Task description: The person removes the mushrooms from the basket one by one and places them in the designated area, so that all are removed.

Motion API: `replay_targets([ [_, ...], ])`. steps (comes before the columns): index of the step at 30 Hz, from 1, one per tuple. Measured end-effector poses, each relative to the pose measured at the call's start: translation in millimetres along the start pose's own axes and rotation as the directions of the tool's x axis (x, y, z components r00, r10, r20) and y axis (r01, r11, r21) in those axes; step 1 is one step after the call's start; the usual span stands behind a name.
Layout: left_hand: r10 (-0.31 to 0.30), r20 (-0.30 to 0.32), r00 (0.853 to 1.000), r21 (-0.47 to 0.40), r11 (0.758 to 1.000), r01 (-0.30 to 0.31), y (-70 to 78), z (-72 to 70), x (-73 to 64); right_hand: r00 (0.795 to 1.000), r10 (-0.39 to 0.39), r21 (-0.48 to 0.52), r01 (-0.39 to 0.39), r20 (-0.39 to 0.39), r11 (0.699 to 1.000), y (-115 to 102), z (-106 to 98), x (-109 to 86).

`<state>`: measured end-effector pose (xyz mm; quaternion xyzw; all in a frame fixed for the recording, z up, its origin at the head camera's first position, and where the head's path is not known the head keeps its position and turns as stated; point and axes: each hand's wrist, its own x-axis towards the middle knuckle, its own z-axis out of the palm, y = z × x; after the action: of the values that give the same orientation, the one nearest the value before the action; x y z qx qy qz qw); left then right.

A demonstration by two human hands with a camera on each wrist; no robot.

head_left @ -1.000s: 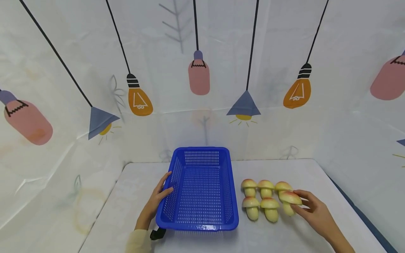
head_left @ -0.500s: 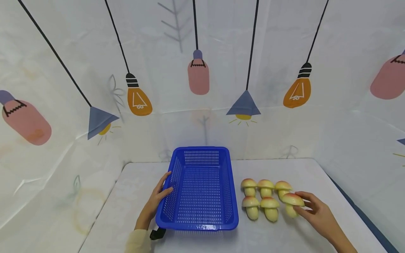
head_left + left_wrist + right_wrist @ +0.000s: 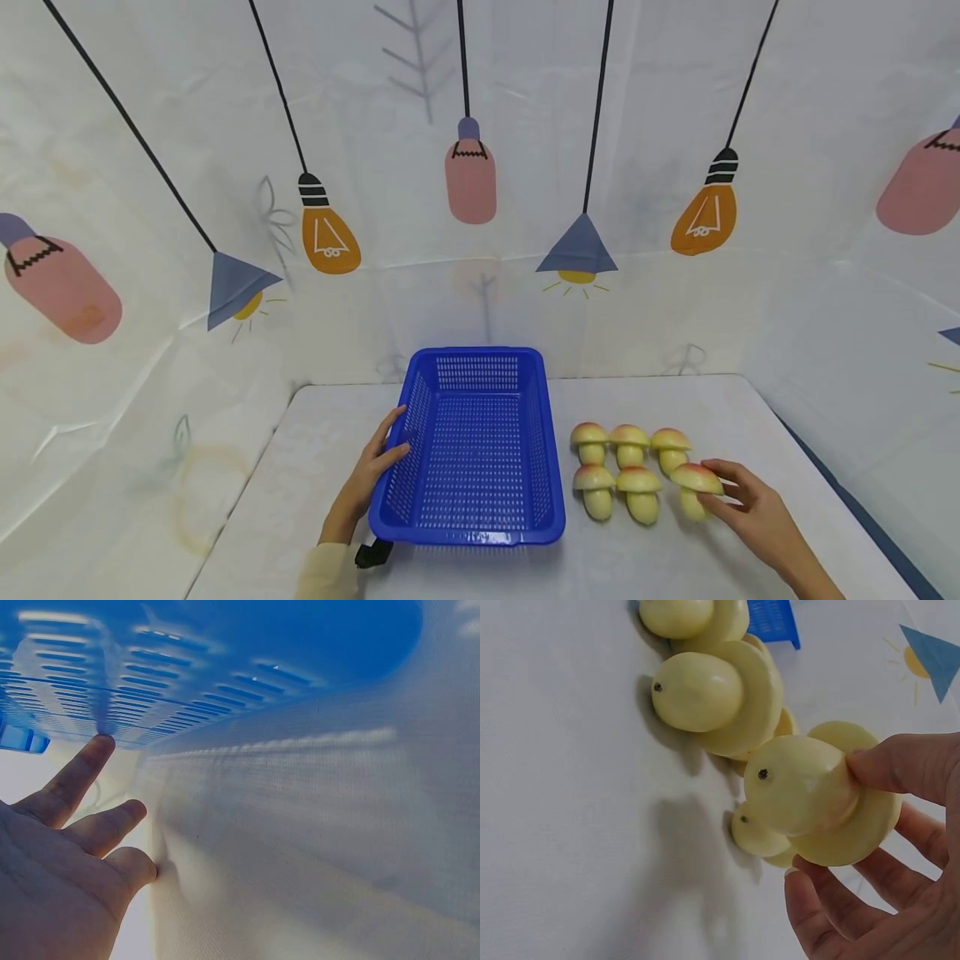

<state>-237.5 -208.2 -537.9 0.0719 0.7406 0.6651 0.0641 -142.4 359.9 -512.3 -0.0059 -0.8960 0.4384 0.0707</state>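
My left hand (image 3: pixel 366 475) grips the left rim of a blue plastic basket (image 3: pixel 557 500), thumb over the rim. In the left wrist view, three fairly straight fingers (image 3: pixel 75 780) are seen at the basket's slotted outer wall (image 3: pixel 225 645), one fingertip at the wall. My right hand (image 3: pixel 757 508) pinches a toy mushroom (image 3: pixel 696 480), pale yellow with a reddish-topped cap, at the right end of the front row. The right wrist view shows the thumb on one side of this mushroom (image 3: pixel 802 787) and the fingers on the other. Its stem points toward the table's near side.
Several matching mushrooms (image 3: pixel 639 496) lie in two rows right of the basket on the white table (image 3: pixel 480 579). A white sheet wall (image 3: pixel 525 308) printed with hanging lamps stands close behind the table. A small black object (image 3: pixel 373 554) shows by the left wrist.
My right hand has moved slightly right and nearer with its mushroom, away from the one behind it. The left hand and the basket stay in place.
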Motion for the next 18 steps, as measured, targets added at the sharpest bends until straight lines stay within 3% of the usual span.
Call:
replay_targets([
  [8,0.008,0.029,1.000,-0.036,0.999,-0.007,-0.6,-1.4,0.9,0.994,0.091,-0.017,-0.090,0.067,0.996,2.6,1.8,0.0],
  [18,0.004,0.018,1.000,-0.025,1.000,-0.003,-0.5,-1.1,0.8,0.992,0.101,-0.029,-0.099,0.081,0.995,9.1,5.8,2.3],
])
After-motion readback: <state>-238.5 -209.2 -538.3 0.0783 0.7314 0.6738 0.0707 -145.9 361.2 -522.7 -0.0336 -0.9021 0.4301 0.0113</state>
